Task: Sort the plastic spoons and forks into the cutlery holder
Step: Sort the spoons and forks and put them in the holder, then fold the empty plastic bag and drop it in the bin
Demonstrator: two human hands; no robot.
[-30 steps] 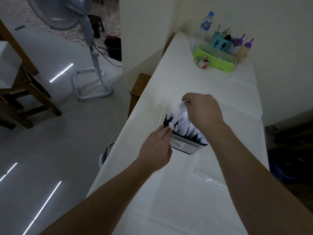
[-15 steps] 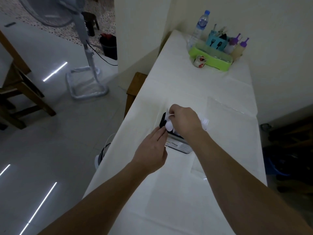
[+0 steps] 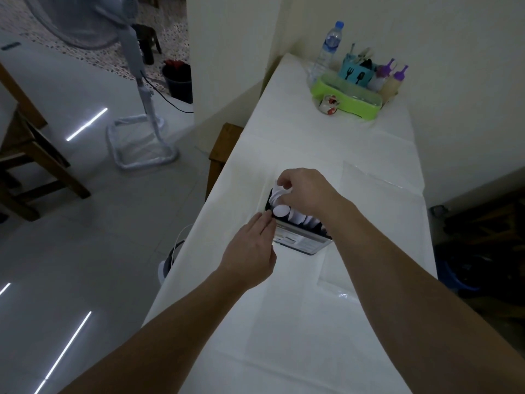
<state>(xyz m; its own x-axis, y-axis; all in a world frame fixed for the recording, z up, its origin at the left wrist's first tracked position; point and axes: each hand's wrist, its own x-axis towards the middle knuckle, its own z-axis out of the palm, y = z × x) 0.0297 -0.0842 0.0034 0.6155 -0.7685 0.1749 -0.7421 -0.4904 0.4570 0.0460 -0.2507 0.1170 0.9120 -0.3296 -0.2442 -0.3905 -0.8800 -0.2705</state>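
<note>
At mid-counter [image 3: 298, 322] I see the dark cutlery holder [image 3: 301, 240] packed with white plastic spoons [image 3: 298, 217]. My right hand [image 3: 305, 190] curls over its top, fingers pinching a spoon at the far end. My left hand [image 3: 251, 253] lies with straight fingers touching the holder's near-left corner. Far along the counter sit a green tray [image 3: 349, 102] and a water bottle [image 3: 326, 52].

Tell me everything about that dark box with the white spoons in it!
The cutlery holder is a dark rectangular box with a pale printed label on its near side. It stands on the white table, packed with white plastic spoons. The left hand touches its near corner; the right hand pinches cutlery above it.
</note>
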